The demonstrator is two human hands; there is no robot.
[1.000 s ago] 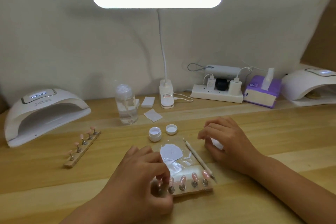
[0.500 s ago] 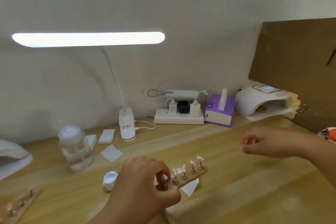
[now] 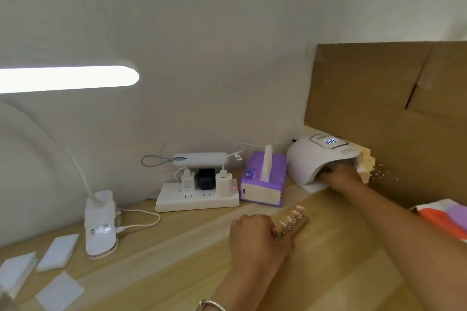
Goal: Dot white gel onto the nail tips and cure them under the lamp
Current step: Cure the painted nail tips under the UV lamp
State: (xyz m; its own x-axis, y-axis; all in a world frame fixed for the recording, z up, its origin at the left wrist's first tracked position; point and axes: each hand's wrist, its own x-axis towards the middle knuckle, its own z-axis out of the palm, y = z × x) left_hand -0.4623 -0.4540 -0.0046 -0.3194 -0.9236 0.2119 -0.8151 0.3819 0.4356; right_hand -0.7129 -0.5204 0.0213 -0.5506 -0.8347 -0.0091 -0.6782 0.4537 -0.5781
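At the desk's right rear, the right hand [image 3: 340,175] is resting partway inside the white curing lamp [image 3: 308,159]; its fingers are hidden, so its grip is unreadable. The left hand [image 3: 255,237] is pinching the wooden nail-tip strip [image 3: 299,221] by its near end, just short of the lamp.

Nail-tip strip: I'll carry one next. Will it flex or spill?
Probably stiff and light: the nail-tip strip looks straight with the left hand gripping only one end. The nail tips perch on small posts, so probably easily knocked.
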